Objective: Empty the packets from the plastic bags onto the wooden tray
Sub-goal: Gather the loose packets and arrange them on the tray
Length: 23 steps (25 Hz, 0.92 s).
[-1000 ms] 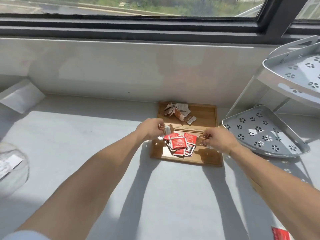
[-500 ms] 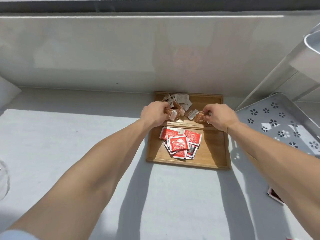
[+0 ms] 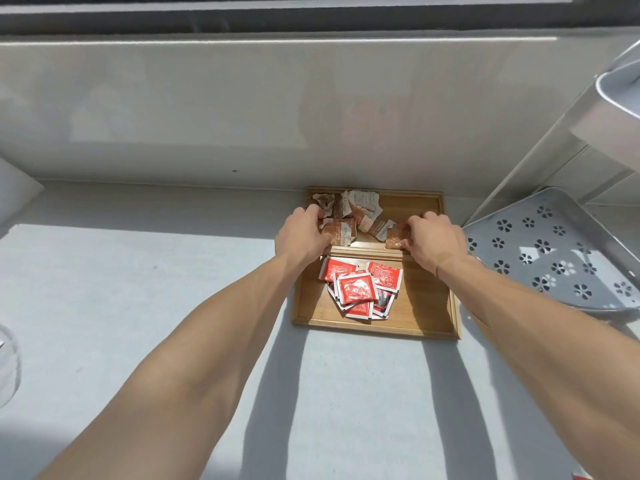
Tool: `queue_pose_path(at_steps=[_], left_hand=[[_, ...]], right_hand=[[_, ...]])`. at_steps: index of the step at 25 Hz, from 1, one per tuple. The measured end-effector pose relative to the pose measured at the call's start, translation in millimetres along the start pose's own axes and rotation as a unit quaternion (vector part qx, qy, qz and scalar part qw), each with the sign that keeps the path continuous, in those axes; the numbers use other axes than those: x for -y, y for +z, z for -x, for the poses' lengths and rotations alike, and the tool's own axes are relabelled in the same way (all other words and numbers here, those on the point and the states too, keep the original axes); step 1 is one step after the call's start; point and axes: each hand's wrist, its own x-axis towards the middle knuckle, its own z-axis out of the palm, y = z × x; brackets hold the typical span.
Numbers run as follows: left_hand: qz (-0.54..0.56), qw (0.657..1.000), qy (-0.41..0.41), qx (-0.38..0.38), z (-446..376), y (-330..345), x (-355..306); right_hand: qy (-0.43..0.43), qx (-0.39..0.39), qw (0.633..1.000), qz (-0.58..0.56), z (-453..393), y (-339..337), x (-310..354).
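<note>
A wooden tray (image 3: 422, 306) with a divider lies against the back wall. Its near compartment holds a pile of red packets (image 3: 358, 289). Its far compartment holds several brown and white packets (image 3: 360, 207). My left hand (image 3: 301, 233) rests at the far compartment's left side, fingers on a brown packet (image 3: 339, 232). My right hand (image 3: 433, 239) is at the right side of that compartment, pinching another brown packet (image 3: 394, 235) just above the divider.
A grey perforated corner shelf (image 3: 554, 251) stands right of the tray, with an upper tier (image 3: 620, 88) overhead. A clear plastic bag edge (image 3: 7, 365) shows at the far left. A red packet corner (image 3: 581, 476) lies at the bottom right on the white counter.
Both hands moved from the red pile in the near compartment to the far compartment, carrying brown packets there. The view tilted down and closer.
</note>
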Motion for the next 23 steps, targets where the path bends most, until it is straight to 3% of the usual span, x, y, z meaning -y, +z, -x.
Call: queue_pose_path(at_steps=[6, 11, 18, 23], left_hand=[[0.024, 0.999, -0.025, 0.007, 33, -8, 1], [0.019, 0.998, -0.013, 0.055, 80, -15, -9], [-0.036, 0.965, 0.109, 0.237, 147, 1, -42], [-0.110, 0.932, 0.194, 0.287, 176, 32, -83]], right_hand=[[0.004, 0.029, 1.000, 0.008, 38, -17, -5], [-0.002, 0.078, 0.997, -0.004, 95, -30, -19], [0.038, 0.161, 0.984, -0.064, 194, -31, -82], [0.107, 0.188, 0.976, -0.023, 262, -30, -148]])
